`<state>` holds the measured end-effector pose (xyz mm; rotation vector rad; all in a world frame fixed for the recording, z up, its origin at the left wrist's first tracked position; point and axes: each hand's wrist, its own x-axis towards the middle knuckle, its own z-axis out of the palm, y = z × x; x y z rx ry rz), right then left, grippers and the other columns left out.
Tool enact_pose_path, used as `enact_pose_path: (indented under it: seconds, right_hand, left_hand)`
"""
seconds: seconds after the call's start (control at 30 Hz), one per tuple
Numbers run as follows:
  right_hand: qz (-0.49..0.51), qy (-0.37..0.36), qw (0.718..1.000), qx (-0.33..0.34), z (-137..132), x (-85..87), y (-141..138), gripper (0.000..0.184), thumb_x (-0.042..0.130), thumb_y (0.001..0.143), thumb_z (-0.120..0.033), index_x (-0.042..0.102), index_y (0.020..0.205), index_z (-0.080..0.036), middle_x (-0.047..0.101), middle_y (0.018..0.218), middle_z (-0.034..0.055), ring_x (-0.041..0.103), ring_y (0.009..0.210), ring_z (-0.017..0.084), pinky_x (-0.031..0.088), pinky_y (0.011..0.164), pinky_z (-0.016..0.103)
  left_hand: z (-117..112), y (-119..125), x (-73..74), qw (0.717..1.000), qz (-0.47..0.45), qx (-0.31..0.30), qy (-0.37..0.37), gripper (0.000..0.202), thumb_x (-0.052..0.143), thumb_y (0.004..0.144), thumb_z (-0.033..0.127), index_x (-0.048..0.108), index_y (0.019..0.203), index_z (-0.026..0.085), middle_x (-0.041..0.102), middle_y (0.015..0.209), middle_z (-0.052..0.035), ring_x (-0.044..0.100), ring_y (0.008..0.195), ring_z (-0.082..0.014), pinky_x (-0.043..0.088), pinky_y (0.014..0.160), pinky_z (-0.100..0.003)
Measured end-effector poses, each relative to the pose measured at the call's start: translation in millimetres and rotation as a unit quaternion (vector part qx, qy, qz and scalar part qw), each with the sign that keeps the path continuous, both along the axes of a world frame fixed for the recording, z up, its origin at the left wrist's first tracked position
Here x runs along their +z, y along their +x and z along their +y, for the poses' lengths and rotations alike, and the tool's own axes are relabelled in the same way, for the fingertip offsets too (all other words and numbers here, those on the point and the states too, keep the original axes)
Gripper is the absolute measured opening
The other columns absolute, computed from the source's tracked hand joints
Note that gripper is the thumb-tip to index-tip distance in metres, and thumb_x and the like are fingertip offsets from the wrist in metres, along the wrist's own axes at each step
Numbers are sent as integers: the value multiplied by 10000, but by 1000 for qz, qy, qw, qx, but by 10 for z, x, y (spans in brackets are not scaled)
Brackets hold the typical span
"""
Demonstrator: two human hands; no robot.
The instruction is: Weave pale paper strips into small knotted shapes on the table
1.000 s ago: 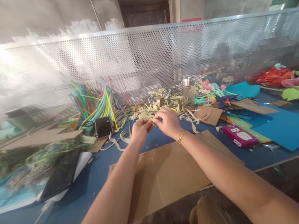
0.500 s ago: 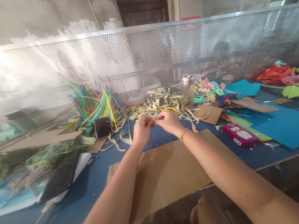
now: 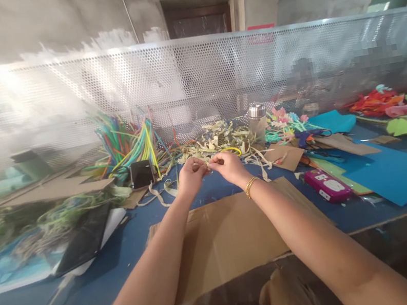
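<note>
Above the far edge of a brown cardboard sheet (image 3: 236, 235), my left hand (image 3: 191, 178) and my right hand (image 3: 229, 168) almost meet at the fingertips. Both are closed in a pinch. A tiny pale bit shows between them, too small to name. Right behind my fingers lies a heap of pale, curled dried strips (image 3: 213, 143), with a yellow ring-shaped thing (image 3: 231, 150) at its front. A few loose strips trail onto the blue table (image 3: 137, 247) on either side of my hands.
A dark phone (image 3: 141, 174) and bundled coloured stems (image 3: 124, 145) stand left of the heap. To the right are a steel-lidded bottle (image 3: 258, 120), a purple case (image 3: 328, 185) and blue paper sheets (image 3: 397, 169). A perforated metal screen (image 3: 159, 76) runs behind.
The hands stay nearly in place, still pinched; the right fingers shift slightly and the pale bit between the fingertips shows a little differently. The view tilts up a touch.
</note>
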<state>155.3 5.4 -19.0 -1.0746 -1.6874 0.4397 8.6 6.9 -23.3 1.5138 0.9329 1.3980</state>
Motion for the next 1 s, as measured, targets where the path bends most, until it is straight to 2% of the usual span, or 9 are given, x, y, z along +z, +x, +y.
enact_pose_path:
  seconds: [0.23, 0.5, 0.67, 0.83, 0.93, 1.0]
  right_hand:
    - [13, -31, 999, -27, -22, 7, -10, 113, 637, 722, -255, 643, 663, -159, 672, 679, 27, 598, 638, 141, 446, 621, 248]
    - [49, -70, 993, -81, -35, 7, -21, 113, 627, 688, -277, 637, 635, -177, 644, 607, 1, 571, 567, 136, 412, 551, 244]
    - [76, -68, 993, -51, 17, -41, -1, 142, 663, 683, -318, 642, 685, -177, 664, 658, 15, 588, 614, 145, 434, 580, 253]
    - [110, -64, 992, -12, 34, -45, 26, 283, 695, 677, -303, 638, 928, -186, 632, 632, -24, 568, 571, 124, 439, 558, 237]
    - [87, -59, 994, 29, 35, -37, 30, 194, 653, 726, -297, 666, 886, -188, 655, 671, -5, 584, 603, 127, 454, 584, 244]
    - [91, -58, 994, 29, 41, -41, 20, 144, 645, 733, -282, 670, 833, -182, 680, 738, 18, 613, 664, 139, 475, 628, 256]
  left_hand:
    - [38, 3, -31, 999, 37, -2, 19, 197, 667, 674, 285, 522, 782, 208, 618, 569, 35, 586, 563, -139, 433, 583, -242]
    - [-6, 31, 7, 995, 77, -15, 64, 162, 644, 707, 268, 509, 764, 199, 630, 617, 17, 590, 602, -135, 437, 604, -243]
    - [5, 15, 13, 993, 83, -11, 78, 150, 629, 711, 225, 494, 773, 200, 622, 620, 19, 601, 616, -142, 447, 618, -255]
    - [30, -25, 3, 988, 118, 4, 98, 134, 602, 723, 198, 499, 809, 203, 640, 652, 9, 627, 639, -158, 457, 634, -272]
    - [26, -38, -8, 981, 151, 20, 123, 98, 575, 750, 200, 508, 821, 207, 651, 680, 0, 633, 661, -162, 454, 639, -272]
    - [21, -39, -16, 977, 165, 35, 132, 91, 566, 757, 201, 511, 829, 209, 655, 690, -2, 634, 667, -162, 453, 640, -271]
